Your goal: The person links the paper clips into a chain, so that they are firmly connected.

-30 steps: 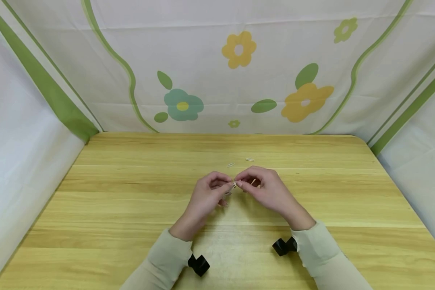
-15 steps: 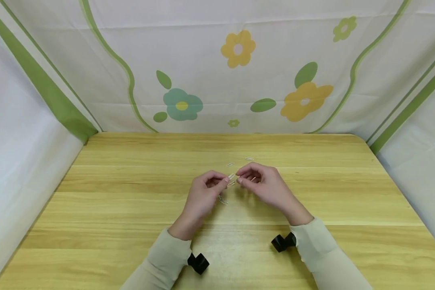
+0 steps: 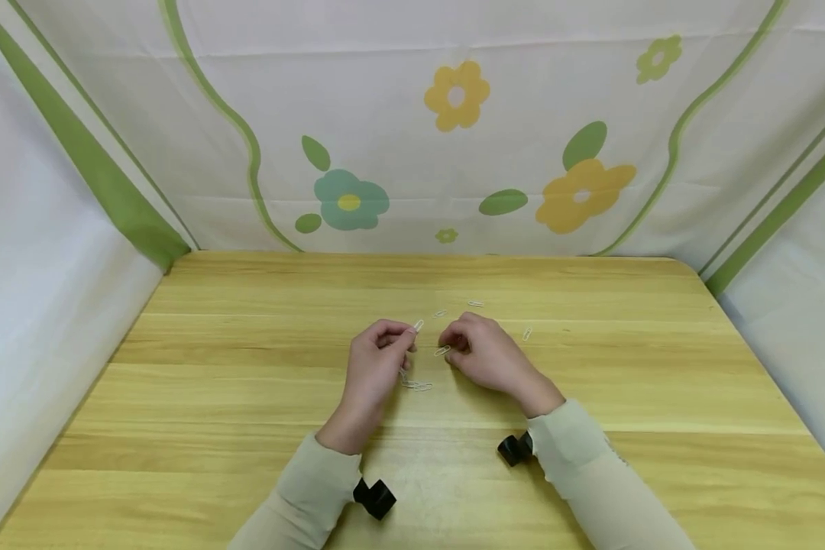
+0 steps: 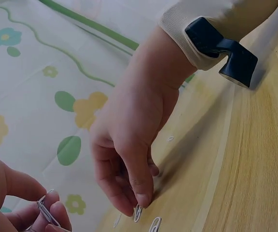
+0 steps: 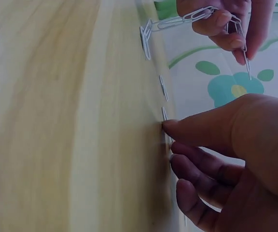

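My left hand (image 3: 378, 367) pinches a chain of linked white paper clips (image 5: 197, 15). One clip (image 3: 418, 325) pokes up past its fingertips, and the lower end of the chain (image 3: 418, 385) hangs onto the wooden table (image 3: 247, 443). The right hand (image 3: 484, 355) is low at the tabletop, a short way to the right. Between its thumb and forefinger is a single paper clip (image 5: 164, 113), seen in both wrist views. Just beside those fingertips lies another loose paper clip (image 3: 442, 351). The right hand's other fingers are curled, partly hidden in the head view.
Farther back on the table lie two loose paper clips, a left one (image 3: 440, 313) and a right one (image 3: 476, 304). Another clip (image 3: 527, 334) is right of the right hand. A flowered white curtain (image 3: 399, 137) closes off the back and sides.
The hands, together at first, have parted. My left hand has drawn left with the chain, whose end now lies on the table. The right hand has come down to the tabletop, uncovering a clip at right.
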Action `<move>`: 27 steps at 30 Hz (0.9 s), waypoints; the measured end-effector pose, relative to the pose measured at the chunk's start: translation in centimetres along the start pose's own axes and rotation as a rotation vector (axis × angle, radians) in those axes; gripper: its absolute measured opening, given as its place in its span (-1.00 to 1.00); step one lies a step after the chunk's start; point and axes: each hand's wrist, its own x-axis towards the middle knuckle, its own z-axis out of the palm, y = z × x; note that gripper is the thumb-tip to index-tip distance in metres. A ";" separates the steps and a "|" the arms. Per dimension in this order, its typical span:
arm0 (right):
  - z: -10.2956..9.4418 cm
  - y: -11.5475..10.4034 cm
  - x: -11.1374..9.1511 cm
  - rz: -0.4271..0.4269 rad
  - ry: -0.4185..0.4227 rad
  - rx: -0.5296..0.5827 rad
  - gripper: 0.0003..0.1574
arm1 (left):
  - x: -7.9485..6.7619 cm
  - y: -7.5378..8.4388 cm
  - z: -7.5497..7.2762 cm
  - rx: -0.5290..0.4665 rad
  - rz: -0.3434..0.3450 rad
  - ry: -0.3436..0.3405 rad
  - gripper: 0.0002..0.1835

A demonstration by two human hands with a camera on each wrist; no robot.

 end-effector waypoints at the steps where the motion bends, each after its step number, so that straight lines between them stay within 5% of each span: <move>1: 0.1 0.0 0.0 0.008 0.003 0.003 -0.87 | 0.0 0.0 0.0 -0.002 -0.001 -0.004 -0.85; 16: 0.1 0.4 -0.7 0.040 -0.009 -0.006 -0.97 | 0.1 -0.6 0.2 -0.004 0.002 -0.055 -0.86; 27: -1.1 0.7 -1.3 0.059 0.050 0.357 -0.75 | 0.1 -0.6 0.4 0.009 -0.014 -0.075 -0.83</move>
